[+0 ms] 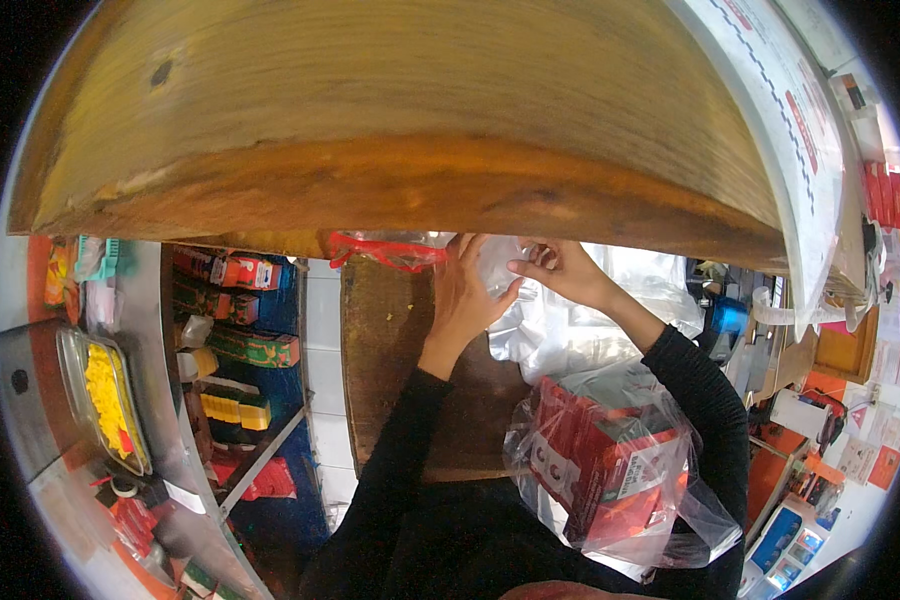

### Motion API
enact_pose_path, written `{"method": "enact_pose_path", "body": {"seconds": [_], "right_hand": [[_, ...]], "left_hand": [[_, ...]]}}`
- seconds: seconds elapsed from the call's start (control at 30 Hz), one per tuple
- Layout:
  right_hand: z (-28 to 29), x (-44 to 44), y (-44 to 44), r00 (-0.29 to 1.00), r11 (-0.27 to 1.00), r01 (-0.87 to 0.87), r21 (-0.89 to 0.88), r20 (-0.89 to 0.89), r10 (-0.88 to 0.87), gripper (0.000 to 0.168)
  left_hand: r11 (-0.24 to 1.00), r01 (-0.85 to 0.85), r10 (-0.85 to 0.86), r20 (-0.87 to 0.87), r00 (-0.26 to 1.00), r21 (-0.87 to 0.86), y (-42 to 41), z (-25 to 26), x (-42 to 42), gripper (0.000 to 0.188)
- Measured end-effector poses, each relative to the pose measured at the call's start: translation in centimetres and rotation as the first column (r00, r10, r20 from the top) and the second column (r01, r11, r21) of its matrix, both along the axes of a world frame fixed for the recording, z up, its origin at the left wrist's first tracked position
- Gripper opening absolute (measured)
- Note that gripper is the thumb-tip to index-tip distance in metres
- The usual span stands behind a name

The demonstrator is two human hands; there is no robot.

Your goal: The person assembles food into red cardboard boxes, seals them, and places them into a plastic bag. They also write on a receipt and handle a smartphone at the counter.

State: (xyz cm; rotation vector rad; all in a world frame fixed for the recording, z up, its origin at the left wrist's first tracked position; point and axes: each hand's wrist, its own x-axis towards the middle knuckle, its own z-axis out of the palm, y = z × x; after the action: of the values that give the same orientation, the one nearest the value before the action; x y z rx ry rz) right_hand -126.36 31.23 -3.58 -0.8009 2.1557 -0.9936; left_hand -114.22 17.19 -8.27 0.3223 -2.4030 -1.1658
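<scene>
Under the edge of a wooden board, my left hand (461,304) and my right hand (562,271) meet at a translucent plastic bag or sheet (499,259). My left hand lies along its left side, fingertips at the board's edge. The thumb and fingers of my right hand are pinched together at its right side. A clear bag with a red rim (397,251) touches the left fingertips. Stacked clear plastic bags (592,322) lie below my right hand. Nearer my body, a red printed box (607,457) sits wrapped in clear plastic.
The large wooden board (420,97) spans the top of the view, above the brown tabletop (397,337). Shelves at left hold boxes (255,346). A clear container of yellow food (109,401) stands far left. A white printed sheet (780,112) hangs at right.
</scene>
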Motion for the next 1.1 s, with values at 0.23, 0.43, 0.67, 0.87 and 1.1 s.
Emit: {"method": "enact_pose_path", "body": {"seconds": [0.23,0.43,0.67,0.87,1.1], "right_hand": [[-0.6,-0.4,-0.1,0.99,0.997,-0.021,-0.07,-0.142,0.011,0.018],[-1.6,-1.5,1.6,0.984,0.988,0.128,-0.091,0.133,-0.116,0.015],[-0.1,-0.3,0.8,0.987,0.996,0.044,-0.078,-0.149,-0.055,0.011],[-1.5,-0.2,0.7,0.939,0.991,0.061,-0.119,-0.33,-0.098,0.011],[-0.7,0.4,-0.4,0.956,0.99,0.035,-0.138,-0.285,-0.074,0.008]], "left_hand": [[0.959,-0.009,-0.015,-0.08,0.997,-0.282,-0.7,-2.0,-0.1,0.057],[0.953,-0.04,0.095,0.17,0.981,-0.3,-0.4,-2.6,-1.3,0.03],[0.985,-0.13,0.146,0.146,0.978,-0.116,-1.0,-4.1,-1.6,0.028],[0.985,-0.172,0.17,0.081,0.982,0.019,-1.4,-4.0,-1.7,0.028],[0.963,-0.153,0.141,0.069,0.988,0.222,-1.7,-3.6,-1.3,0.035]]}}
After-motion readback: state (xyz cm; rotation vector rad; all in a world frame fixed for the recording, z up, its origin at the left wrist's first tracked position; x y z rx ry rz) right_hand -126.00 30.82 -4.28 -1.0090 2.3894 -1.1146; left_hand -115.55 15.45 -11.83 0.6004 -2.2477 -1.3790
